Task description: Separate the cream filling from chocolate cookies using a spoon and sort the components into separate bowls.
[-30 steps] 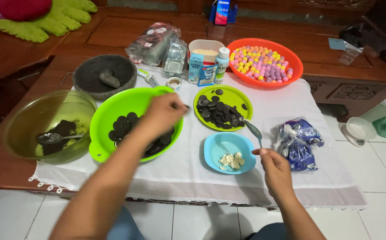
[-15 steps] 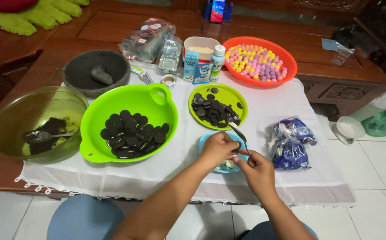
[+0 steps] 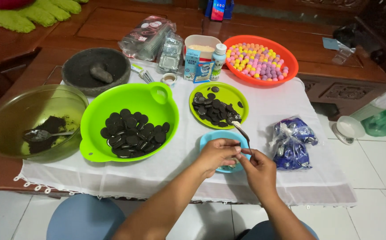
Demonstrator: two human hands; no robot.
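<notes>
White cloth (image 3: pixel 281 102) – round blue bowl (image 3: pixel 210 138) – right hand (image 3: pixel 259 171) grips metal spoon (image 3: pixel 242 132)

Wooden table (image 3: pixel 91 26) under a white cloth (image 3: pixel 273 106)

On the cloth: lime bowl (image 3: pixel 157 95), green plate (image 3: pixel 241 95), blue bowl (image 3: pixel 210 138), orange basket (image 3: pixel 290 66), blue wrappers (image 3: pixel 290 144).

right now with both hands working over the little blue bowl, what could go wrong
The spoon in the right hand points up toward the small green plate of dark cookie halves; a flick might knock pieces onto the white cloth. The left hand pinches something small over the blue bowl; it could slip and miss. The blue bowl sits near the table edge, so a nudge may push it off.
</notes>
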